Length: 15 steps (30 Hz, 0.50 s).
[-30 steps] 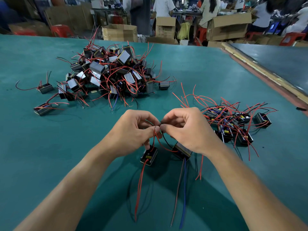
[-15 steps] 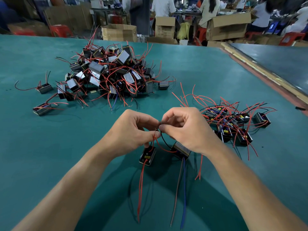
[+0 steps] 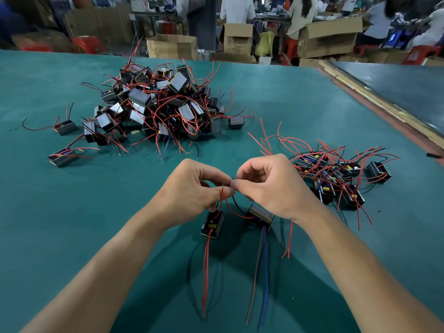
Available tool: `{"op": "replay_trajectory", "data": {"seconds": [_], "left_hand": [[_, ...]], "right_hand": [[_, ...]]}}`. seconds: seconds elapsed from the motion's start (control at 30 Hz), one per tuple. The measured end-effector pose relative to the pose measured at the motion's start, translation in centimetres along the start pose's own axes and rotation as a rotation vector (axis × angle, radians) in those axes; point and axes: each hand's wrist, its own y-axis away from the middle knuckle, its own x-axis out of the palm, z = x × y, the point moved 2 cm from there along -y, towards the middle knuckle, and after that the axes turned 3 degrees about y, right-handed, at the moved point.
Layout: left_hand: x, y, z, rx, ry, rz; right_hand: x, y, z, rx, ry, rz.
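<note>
Left hand (image 3: 192, 188) pinches a red lead (image 3: 227, 205), right hand (image 3: 271, 186) a black lead (image 3: 238, 205) — ends meeting above two small transformers (image 3: 212, 224). Beyond the transformers sits a tangled heap (image 3: 163, 104); right of them a smaller pile (image 3: 336, 179), then the table edge (image 3: 384, 116) — green mat (image 3: 72, 212) spreads left.

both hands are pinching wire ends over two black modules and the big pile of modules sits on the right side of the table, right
Not quite. The head view shows the big pile on the left of the table; only a smaller cluster sits on the right. The rest holds: the left hand and right hand pinch wire ends over two black modules.
</note>
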Motion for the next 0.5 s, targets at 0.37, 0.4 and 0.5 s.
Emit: {"op": "replay_trajectory", "data": {"seconds": [0.37,0.4,0.5], "left_hand": [[-0.2,0.12,-0.46,-0.081,0.162,0.104],[-0.18,0.14,-0.53,-0.083,0.164,0.118],[-0.18,0.18,-0.57,-0.081,0.157,0.153]], "right_hand": [[-1.01,0.49,0.85,-0.138,0.007,0.091],[-1.03,0.51,0.91,-0.147,0.026,0.106],[-0.94,0.47,0.86,-0.135,0.067,0.13]]}}
